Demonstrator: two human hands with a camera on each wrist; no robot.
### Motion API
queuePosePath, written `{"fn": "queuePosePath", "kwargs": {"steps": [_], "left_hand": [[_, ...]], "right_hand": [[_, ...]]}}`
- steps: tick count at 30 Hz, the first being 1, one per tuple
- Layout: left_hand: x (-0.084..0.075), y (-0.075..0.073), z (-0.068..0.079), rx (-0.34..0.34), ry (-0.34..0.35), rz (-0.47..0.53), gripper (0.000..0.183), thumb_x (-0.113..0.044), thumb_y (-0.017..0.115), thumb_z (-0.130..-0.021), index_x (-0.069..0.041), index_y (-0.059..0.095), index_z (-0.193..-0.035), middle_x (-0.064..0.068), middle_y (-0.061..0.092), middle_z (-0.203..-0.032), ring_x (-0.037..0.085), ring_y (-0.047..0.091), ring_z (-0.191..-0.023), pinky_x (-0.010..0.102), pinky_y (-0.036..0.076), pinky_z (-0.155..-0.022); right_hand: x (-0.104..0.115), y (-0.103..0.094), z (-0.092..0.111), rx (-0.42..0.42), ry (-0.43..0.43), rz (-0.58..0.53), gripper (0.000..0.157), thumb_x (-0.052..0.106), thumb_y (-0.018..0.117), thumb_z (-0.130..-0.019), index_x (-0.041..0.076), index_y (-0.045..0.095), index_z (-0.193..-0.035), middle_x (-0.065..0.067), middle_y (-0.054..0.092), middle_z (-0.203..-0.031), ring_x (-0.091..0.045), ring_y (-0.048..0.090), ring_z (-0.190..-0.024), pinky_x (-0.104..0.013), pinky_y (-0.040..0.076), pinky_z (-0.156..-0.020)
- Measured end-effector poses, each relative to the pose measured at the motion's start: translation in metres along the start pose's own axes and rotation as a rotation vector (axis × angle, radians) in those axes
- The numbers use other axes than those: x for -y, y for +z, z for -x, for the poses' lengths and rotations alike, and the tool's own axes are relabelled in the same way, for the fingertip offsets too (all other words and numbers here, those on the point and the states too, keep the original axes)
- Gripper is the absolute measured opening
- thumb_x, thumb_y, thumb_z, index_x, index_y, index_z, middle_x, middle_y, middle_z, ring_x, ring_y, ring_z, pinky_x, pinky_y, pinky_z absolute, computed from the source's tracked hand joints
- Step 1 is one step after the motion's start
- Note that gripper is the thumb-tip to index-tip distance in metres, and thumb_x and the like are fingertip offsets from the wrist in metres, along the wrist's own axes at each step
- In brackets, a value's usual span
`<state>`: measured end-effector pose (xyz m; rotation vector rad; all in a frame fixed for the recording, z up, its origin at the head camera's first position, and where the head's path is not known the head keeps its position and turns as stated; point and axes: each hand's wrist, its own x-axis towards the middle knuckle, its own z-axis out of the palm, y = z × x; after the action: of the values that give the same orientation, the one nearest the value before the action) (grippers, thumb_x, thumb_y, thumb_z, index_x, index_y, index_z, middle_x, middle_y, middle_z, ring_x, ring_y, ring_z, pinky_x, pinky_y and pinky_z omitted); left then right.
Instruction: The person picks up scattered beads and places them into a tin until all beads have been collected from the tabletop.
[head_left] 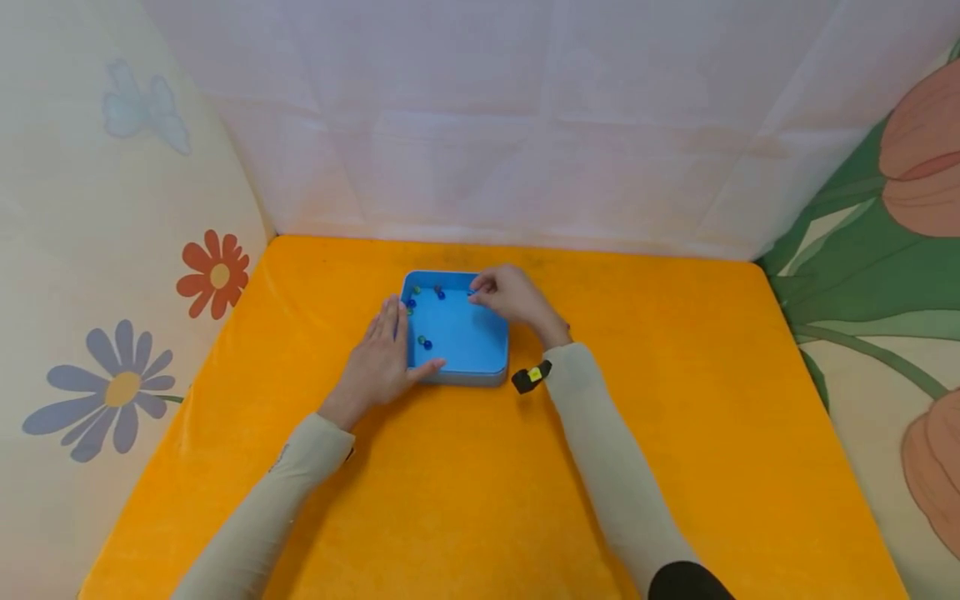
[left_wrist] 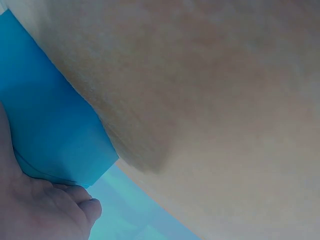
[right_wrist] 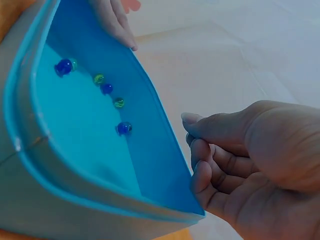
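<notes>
A blue square box (head_left: 468, 337) with a raised rim stands on the orange cloth. Several small glass marbles (right_wrist: 106, 89), dark blue and yellow-green, lie on its floor towards the left and back. My left hand (head_left: 377, 360) rests along the box's left side, fingers straight, with the thumb across the front left corner. Over the back right part of the box is my right hand (head_left: 513, 298), its thumb and fingers pinched together. A small dark marble (right_wrist: 189, 139) shows partly between those fingertips; the rest of it is hidden. Skin fills most of the left wrist view.
Orange cloth (head_left: 450, 483) covers the table around the box. A white curtain (head_left: 480, 150) hangs behind, and flower-printed panels (head_left: 123, 387) stand at both sides. A black strap piece with a yellow mark (head_left: 532, 377) sits at the right wrist.
</notes>
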<state>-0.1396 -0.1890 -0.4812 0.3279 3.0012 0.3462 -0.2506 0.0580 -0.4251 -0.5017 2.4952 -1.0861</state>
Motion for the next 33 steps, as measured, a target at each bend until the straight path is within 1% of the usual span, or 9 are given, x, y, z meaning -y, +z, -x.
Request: {"fn": "queuePosePath", "kwargs": {"steps": [3,6,12,21,29,33], "left_hand": [[0.002,0.001,0.0,-0.001,0.002,0.001,0.122,-0.081,0.05,-0.093,0.007,0.006,-0.165,0.025,0.001,-0.177,0.044,0.008,-0.165,0.056,0.018,-0.133],[0.002,0.001,0.0,0.006,-0.002,-0.004,0.122,-0.082,0.048,-0.093,0.006,0.005,-0.166,0.025,0.0,-0.177,0.043,0.008,-0.165,0.056,0.018,-0.133],[0.001,0.0,0.0,0.017,-0.003,-0.014,0.122,-0.081,0.049,-0.094,0.007,0.003,-0.165,0.025,-0.001,-0.177,0.043,0.007,-0.165,0.055,0.016,-0.133],[0.001,-0.002,0.001,0.004,0.003,-0.023,0.122,-0.082,0.048,-0.094,0.007,0.004,-0.165,0.026,0.001,-0.176,0.043,0.008,-0.165,0.055,0.017,-0.133],[0.002,-0.002,0.001,0.005,-0.001,-0.016,0.124,-0.084,0.047,-0.092,0.008,0.005,-0.165,0.026,0.001,-0.176,0.043,0.008,-0.165,0.056,0.017,-0.133],[0.001,-0.002,0.002,0.006,-0.001,-0.01,0.123,-0.081,0.05,-0.093,0.007,0.004,-0.165,0.026,0.001,-0.176,0.043,0.007,-0.165,0.055,0.016,-0.134]], "right_hand": [[0.002,0.003,-0.007,0.005,0.01,-0.001,0.026,0.025,0.066,-0.105,0.008,0.074,-0.123,-0.008,0.073,-0.107,-0.023,0.063,-0.092,-0.029,0.055,-0.079],[0.004,0.005,-0.011,0.01,-0.006,-0.009,0.025,0.023,0.067,-0.104,0.007,0.075,-0.121,-0.009,0.073,-0.105,-0.023,0.062,-0.089,-0.029,0.053,-0.077],[0.006,0.009,-0.02,0.011,-0.021,-0.02,0.021,0.02,0.068,-0.104,0.005,0.075,-0.116,-0.009,0.072,-0.102,-0.022,0.059,-0.086,-0.027,0.05,-0.073],[0.008,0.013,-0.032,0.02,0.024,-0.012,0.021,0.021,0.068,-0.104,0.006,0.076,-0.116,-0.009,0.073,-0.107,-0.022,0.059,-0.088,-0.027,0.05,-0.075],[0.009,0.02,-0.041,0.047,0.004,0.015,0.02,0.019,0.068,-0.103,0.006,0.076,-0.116,-0.009,0.076,-0.115,-0.022,0.061,-0.09,-0.026,0.052,-0.076],[0.008,0.023,-0.046,0.062,0.001,0.016,0.02,0.017,0.067,-0.104,0.004,0.076,-0.116,-0.011,0.076,-0.115,-0.023,0.062,-0.091,-0.027,0.052,-0.078]]}}
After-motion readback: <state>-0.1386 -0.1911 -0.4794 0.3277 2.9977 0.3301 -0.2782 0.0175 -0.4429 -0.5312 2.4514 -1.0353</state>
